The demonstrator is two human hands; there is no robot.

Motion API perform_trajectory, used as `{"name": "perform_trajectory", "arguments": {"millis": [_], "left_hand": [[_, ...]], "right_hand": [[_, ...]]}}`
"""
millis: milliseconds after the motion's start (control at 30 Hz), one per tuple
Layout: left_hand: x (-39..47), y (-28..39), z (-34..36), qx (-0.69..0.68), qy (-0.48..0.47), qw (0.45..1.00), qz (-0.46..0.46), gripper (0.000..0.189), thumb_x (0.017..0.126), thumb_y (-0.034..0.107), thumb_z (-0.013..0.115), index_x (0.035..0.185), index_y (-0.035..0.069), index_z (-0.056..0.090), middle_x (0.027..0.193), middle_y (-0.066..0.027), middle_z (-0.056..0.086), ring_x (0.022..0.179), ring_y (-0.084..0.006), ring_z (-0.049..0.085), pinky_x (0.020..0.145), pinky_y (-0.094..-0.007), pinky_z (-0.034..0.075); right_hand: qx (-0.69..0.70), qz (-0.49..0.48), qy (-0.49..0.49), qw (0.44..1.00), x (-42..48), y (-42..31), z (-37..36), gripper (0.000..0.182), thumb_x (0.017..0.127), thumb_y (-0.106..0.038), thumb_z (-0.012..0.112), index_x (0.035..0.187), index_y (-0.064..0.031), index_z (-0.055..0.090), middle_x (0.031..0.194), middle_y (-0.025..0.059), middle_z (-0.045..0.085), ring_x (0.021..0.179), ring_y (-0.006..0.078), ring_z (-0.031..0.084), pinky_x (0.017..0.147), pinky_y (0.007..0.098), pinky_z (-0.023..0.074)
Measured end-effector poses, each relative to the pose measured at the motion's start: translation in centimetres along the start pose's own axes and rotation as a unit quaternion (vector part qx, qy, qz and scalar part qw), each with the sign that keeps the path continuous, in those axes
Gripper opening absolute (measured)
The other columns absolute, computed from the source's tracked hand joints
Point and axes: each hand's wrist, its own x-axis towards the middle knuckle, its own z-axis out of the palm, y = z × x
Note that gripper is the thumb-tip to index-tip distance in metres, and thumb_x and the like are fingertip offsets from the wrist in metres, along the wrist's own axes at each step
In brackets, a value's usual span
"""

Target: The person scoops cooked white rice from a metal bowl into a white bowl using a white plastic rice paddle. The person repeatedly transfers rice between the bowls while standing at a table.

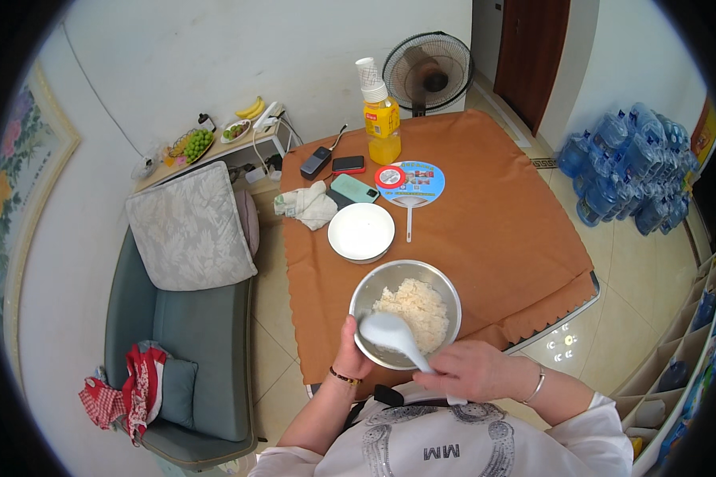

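My left hand [355,352] grips the near left rim of a metal bowl [449,285], its thumb at the edge. Cooked rice [414,307] lies heaped in the bowl. In my right hand [468,369] is the handle of a white rice paddle [386,331], whose broad head hangs over the left part of the bowl and hides some of the rice. Beyond the metal bowl stands a white bowl [361,231] with nothing seen in it.
The brown-covered table [501,238] also holds a hand fan [417,182], a green phone [353,188], a crumpled cloth [313,204], power banks [317,163] and a yellow drink bottle [384,134] topped with paper cups. A sofa [209,358] stands left.
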Motion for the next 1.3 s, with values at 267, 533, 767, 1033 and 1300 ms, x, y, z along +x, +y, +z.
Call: {"name": "perform_trajectory", "arguments": {"millis": [267,533,767,1033,1300], "left_hand": [[-0.2,0.0,0.0,0.052,0.000,0.998,0.023,0.073,0.087,0.057,0.047,0.135,0.002,0.037,0.134,-0.0122,0.045,0.122,-0.0245,0.045,0.103,-0.0390,0.035],[0.0,0.2,0.5,0.063,-0.002,0.998,0.013,0.072,0.087,0.056,0.048,0.135,0.002,0.037,0.134,-0.0119,0.046,0.123,-0.0235,0.044,0.103,-0.0383,0.035],[0.2,0.2,0.4,0.064,-0.005,0.998,0.026,0.069,0.088,0.053,0.047,0.135,0.003,0.037,0.134,-0.0112,0.046,0.123,-0.0231,0.044,0.103,-0.0382,0.035],[0.7,0.0,0.4,0.081,0.009,0.997,0.011,0.061,0.092,0.046,0.045,0.134,0.002,0.038,0.132,-0.0108,0.047,0.121,-0.0214,0.046,0.102,-0.0365,0.036],[0.7,-0.3,2.6,0.202,0.029,0.975,0.089,0.058,0.093,0.040,0.045,0.135,0.000,0.034,0.131,-0.0096,0.045,0.118,-0.0177,0.045,0.101,-0.0342,0.036]], "right_hand": [[0.084,0.163,0.032,0.982,-1.3,-0.2,-1.0,0.015,0.086,-0.012,0.056,0.100,-0.0120,0.063,0.076,0.0055,0.057,0.071,0.0186,0.059,0.054,0.0312,0.0488],[0.076,0.076,0.084,0.991,-1.5,-0.6,0.3,0.019,0.084,-0.011,0.059,0.103,-0.0119,0.063,0.077,0.0043,0.058,0.067,0.0190,0.059,0.051,0.0307,0.0489],[0.129,0.149,0.166,0.966,-2.2,0.0,0.1,0.026,0.076,-0.002,0.067,0.101,-0.0083,0.065,0.081,0.0066,0.061,0.065,0.0210,0.061,0.055,0.0288,0.0509],[0.277,0.237,0.206,0.908,-2.4,-0.8,0.9,0.022,0.081,0.000,0.062,0.103,-0.0032,0.064,0.074,0.0076,0.061,0.065,0.0159,0.061,0.056,0.0257,0.0493],[0.583,0.480,0.383,0.532,-2.1,-0.3,3.7,0.024,0.095,-0.017,0.048,0.103,0.0017,0.060,0.070,0.0053,0.059,0.056,0.0113,0.055,0.050,0.0227,0.0437]]}}
